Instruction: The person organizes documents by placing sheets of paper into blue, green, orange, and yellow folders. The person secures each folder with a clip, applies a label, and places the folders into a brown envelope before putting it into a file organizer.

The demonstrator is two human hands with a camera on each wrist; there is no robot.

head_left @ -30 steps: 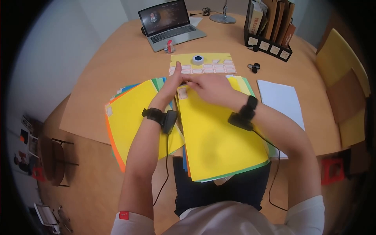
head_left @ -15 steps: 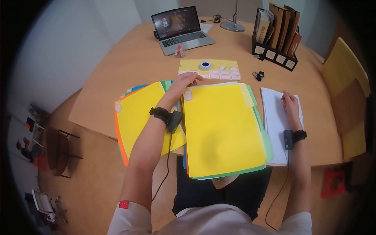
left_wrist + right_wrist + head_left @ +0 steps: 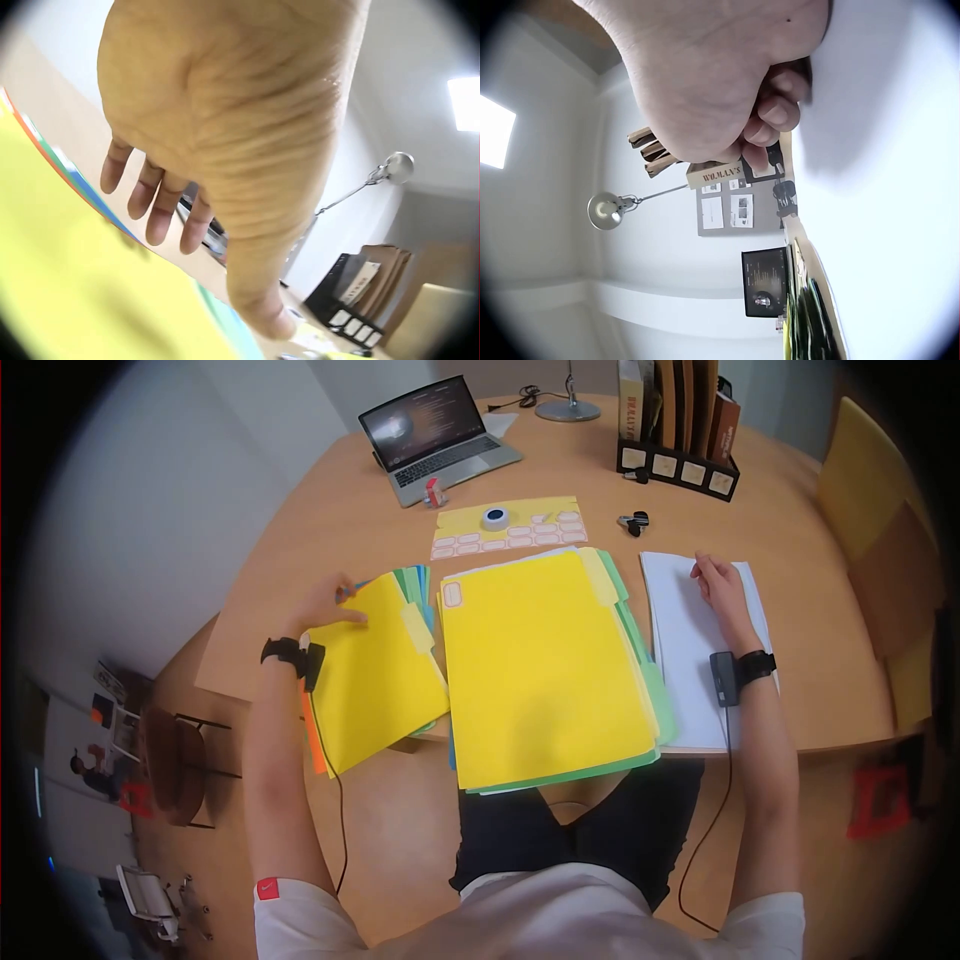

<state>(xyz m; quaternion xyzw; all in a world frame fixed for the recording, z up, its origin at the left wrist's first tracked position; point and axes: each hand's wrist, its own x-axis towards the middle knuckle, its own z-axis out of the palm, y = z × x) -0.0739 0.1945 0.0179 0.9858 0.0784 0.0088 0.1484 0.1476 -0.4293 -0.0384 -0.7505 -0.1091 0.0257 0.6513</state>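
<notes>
A left pile of coloured folders, yellow on top (image 3: pixel 385 670), lies askew at the table's front edge. Over its upper left corner is the left hand (image 3: pixel 325 605), fingers and thumb spread, holding nothing; the left wrist view has the hand (image 3: pixel 225 127) above the yellow sheet (image 3: pixel 82 277). In the middle lies a thicker pile with a yellow folder (image 3: pixel 540 670) on top, a small label at its upper left, untouched by either hand. The right hand (image 3: pixel 725 595) rests loosely curled on white paper (image 3: pixel 690 690); in the right wrist view the hand (image 3: pixel 720 82) holds nothing.
A laptop (image 3: pixel 440 455) stands at the back, a small red and clear object (image 3: pixel 434 492) before it. Behind the middle pile lies a label sheet (image 3: pixel 470 544) with a white roll (image 3: pixel 495 518) on it. Black clips (image 3: pixel 634 523) and a file rack (image 3: pixel 678 468) are at the right.
The left hand has moved left from the middle pile's top edge to the left pile. The right hand left the middle pile and came to the white paper, where it stays.
</notes>
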